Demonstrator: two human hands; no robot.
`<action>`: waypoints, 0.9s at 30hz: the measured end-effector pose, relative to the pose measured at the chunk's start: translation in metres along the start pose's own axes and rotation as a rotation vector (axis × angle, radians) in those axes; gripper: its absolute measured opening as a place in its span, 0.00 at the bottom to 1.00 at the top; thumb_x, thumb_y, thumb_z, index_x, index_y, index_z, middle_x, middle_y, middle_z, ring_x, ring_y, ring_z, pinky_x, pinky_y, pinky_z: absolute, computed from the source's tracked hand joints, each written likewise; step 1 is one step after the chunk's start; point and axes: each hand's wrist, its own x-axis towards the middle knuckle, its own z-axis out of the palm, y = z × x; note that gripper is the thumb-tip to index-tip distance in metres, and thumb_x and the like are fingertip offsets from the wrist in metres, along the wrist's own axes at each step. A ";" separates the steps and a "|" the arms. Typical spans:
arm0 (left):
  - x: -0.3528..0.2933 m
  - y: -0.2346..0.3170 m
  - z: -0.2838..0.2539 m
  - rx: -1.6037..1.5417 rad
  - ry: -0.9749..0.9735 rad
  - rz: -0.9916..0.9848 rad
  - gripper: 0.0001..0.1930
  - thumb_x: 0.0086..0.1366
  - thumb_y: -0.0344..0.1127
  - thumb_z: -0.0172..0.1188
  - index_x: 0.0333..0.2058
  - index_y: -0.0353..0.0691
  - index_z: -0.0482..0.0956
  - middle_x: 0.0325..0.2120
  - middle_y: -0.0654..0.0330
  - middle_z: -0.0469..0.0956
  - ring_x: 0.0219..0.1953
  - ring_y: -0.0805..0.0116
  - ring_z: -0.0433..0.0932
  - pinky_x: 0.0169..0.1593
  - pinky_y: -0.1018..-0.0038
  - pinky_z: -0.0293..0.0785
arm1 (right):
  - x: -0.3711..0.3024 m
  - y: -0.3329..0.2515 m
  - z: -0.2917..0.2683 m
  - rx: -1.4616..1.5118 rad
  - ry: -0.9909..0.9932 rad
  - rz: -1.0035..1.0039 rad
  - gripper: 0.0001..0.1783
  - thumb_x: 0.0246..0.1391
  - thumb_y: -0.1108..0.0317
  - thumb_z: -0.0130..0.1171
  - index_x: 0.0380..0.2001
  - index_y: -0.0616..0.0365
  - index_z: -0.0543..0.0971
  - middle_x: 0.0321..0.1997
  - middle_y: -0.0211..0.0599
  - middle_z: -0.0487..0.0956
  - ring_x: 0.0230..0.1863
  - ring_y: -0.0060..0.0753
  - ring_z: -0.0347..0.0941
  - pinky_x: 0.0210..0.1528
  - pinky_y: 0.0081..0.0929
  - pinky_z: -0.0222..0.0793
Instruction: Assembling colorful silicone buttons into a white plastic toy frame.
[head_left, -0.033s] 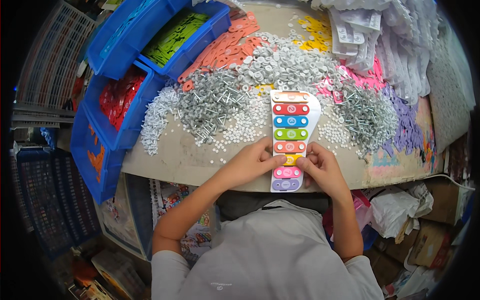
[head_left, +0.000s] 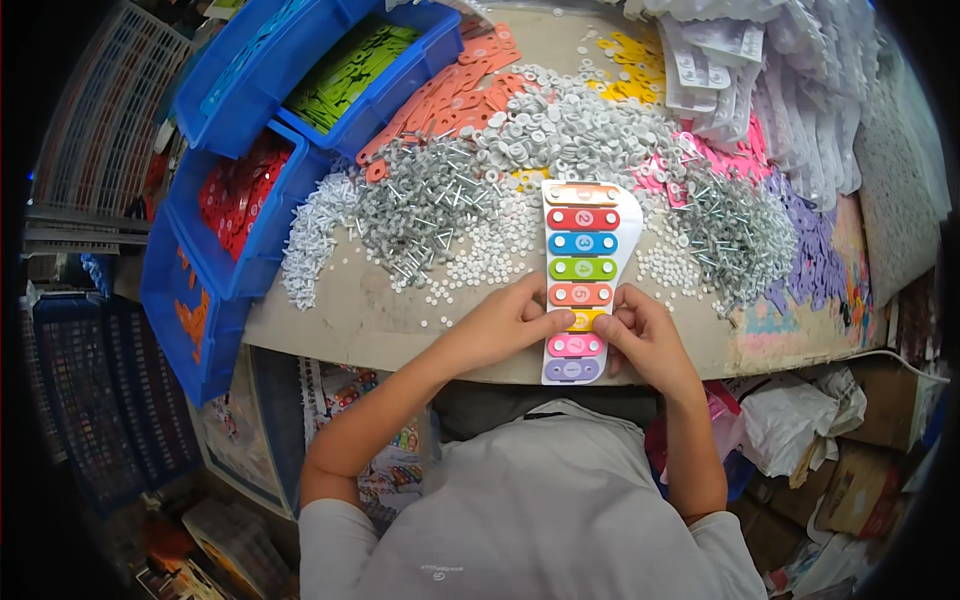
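Observation:
A toy xylophone (head_left: 622, 240) with a white base and a column of coloured bars lies at the table's near edge. My left hand (head_left: 508, 325) grips its left side, thumb on the left end of the yellow bar (head_left: 584, 320). Closed on the opposite side is my right hand (head_left: 643, 335), its thumb at that bar's right end. White caps show on the ends of most bars, such as the green bar (head_left: 583, 268). The purple bar (head_left: 574, 370), nearest me, shows small dark spots at its ends instead. Fingers under the base are hidden.
Beyond the xylophone lie heaps of metal pins (head_left: 420, 205), white caps (head_left: 570, 125) and purple bars (head_left: 812, 250). Blue bins (head_left: 270, 270) with coloured bars stand at the left. White plastic bases (head_left: 790, 90) are stacked at the back right.

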 end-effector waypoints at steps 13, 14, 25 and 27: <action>0.012 -0.027 0.004 0.112 0.104 0.157 0.14 0.65 0.36 0.66 0.43 0.33 0.77 0.26 0.69 0.78 0.26 0.87 0.71 0.29 0.83 0.67 | 0.001 0.004 0.006 -0.082 0.050 -0.044 0.08 0.65 0.67 0.58 0.43 0.59 0.74 0.26 0.23 0.78 0.23 0.09 0.68 0.23 0.12 0.59; 0.012 -0.027 0.006 0.062 0.106 0.177 0.13 0.65 0.36 0.66 0.41 0.34 0.77 0.24 0.69 0.77 0.25 0.87 0.71 0.28 0.83 0.66 | 0.001 0.005 0.005 -0.081 0.062 -0.037 0.07 0.65 0.67 0.57 0.42 0.59 0.74 0.26 0.23 0.77 0.22 0.08 0.67 0.23 0.12 0.58; -0.063 -0.012 -0.080 0.810 1.171 0.415 0.10 0.68 0.34 0.60 0.41 0.34 0.83 0.36 0.51 0.84 0.37 0.56 0.83 0.42 0.66 0.76 | -0.012 0.027 -0.003 0.120 0.360 -0.228 0.10 0.69 0.64 0.52 0.42 0.60 0.72 0.17 0.26 0.69 0.15 0.17 0.66 0.17 0.15 0.60; -0.071 -0.025 -0.116 0.946 1.313 0.360 0.09 0.68 0.33 0.59 0.38 0.34 0.83 0.36 0.50 0.83 0.38 0.51 0.82 0.43 0.64 0.75 | -0.011 0.036 -0.007 0.109 0.377 -0.299 0.09 0.69 0.64 0.53 0.42 0.60 0.73 0.17 0.25 0.69 0.14 0.16 0.65 0.16 0.14 0.59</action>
